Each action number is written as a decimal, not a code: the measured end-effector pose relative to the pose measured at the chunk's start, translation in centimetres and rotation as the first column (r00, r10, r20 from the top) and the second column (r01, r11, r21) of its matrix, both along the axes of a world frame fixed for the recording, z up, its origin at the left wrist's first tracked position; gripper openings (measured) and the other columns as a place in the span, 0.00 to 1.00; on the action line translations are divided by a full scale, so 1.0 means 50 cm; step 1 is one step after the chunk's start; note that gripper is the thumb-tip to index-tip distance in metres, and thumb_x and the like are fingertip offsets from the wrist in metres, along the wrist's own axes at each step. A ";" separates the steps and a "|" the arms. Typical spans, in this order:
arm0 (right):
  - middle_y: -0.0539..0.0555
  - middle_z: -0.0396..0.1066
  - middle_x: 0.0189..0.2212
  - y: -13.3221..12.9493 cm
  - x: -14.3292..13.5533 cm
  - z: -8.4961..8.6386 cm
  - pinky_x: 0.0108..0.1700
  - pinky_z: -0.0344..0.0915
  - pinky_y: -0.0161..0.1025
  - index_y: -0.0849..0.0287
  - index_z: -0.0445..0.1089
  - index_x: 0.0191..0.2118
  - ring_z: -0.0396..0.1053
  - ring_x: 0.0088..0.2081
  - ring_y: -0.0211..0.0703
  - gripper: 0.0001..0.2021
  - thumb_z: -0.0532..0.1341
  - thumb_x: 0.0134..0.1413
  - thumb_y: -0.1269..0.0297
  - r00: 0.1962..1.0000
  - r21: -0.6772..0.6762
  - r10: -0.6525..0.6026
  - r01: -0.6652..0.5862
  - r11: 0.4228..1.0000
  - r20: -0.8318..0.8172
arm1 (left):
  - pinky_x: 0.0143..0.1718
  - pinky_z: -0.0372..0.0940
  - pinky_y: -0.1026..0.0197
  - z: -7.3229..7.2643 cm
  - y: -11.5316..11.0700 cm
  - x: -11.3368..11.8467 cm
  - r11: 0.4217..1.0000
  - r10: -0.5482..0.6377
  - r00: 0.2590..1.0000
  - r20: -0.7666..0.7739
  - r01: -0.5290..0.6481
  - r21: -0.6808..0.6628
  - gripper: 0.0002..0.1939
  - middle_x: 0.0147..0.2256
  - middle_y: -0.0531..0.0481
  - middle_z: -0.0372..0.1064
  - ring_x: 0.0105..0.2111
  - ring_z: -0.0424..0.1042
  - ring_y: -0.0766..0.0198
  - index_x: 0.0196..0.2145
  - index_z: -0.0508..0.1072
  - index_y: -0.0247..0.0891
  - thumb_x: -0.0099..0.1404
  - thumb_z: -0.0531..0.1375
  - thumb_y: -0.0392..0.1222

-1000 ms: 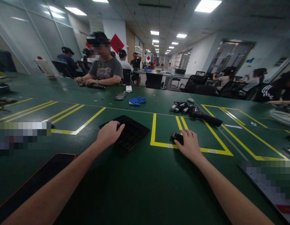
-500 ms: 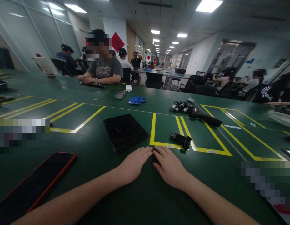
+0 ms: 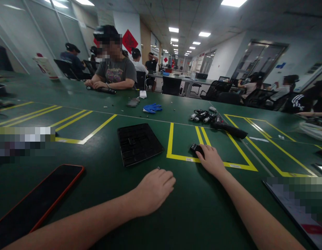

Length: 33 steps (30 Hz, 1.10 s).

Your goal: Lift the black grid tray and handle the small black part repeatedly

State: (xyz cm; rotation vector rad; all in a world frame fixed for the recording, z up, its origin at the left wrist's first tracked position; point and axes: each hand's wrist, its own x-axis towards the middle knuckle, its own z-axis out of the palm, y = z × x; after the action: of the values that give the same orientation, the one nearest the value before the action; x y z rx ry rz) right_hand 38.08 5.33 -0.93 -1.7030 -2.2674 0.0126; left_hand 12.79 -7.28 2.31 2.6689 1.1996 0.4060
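Both hands had parted since the earlier frame: the right hand (image 3: 212,162) had reached out and closed around the black device (image 3: 196,149) beside the near yellow tape (image 3: 180,157). The left hand (image 3: 154,192) was half curled near the black tray (image 3: 140,146); whether it held anything, I couldn't tell. A loose pinch risked letting the device slip, and a careless left knuckle could have nudged the tray askew.
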 end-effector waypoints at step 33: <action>0.63 0.64 0.47 -0.018 -0.041 0.010 0.51 0.57 0.50 0.67 0.63 0.49 0.58 0.50 0.54 0.21 0.55 0.52 0.60 0.985 -0.105 -0.035 0.017 0.994 -0.171 | 0.41 0.61 0.55 0.016 0.216 -0.248 0.726 0.659 0.699 -0.279 -0.688 -0.008 0.25 0.42 0.35 0.68 0.42 0.68 0.49 0.42 0.68 0.30 0.60 0.50 0.55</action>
State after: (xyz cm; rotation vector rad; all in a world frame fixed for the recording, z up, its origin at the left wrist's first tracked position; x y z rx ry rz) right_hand 36.04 4.41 -0.43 -1.7096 -2.1509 0.2660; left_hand 0.39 3.50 3.13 2.1287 2.2171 0.0647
